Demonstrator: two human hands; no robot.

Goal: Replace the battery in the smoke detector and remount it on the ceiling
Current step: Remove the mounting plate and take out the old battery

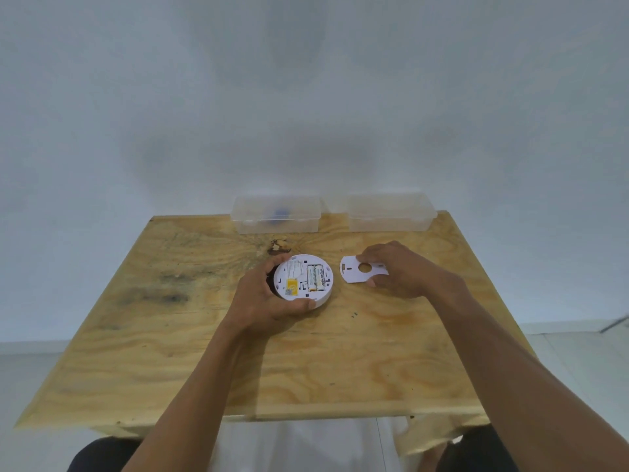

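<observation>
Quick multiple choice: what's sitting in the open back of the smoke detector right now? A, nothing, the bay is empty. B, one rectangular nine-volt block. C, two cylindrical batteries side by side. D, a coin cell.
C: two cylindrical batteries lie side by side in the upturned back of the smoke detector, which the left hand grips.

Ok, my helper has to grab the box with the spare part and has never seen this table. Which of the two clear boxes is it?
Look to the far edge of the plywood table, against the wall, where two clear lidded plastic boxes sit side by side. Take the left box, behind the smoke detector. Something blue shows through it, while the right box looks empty.
</observation>
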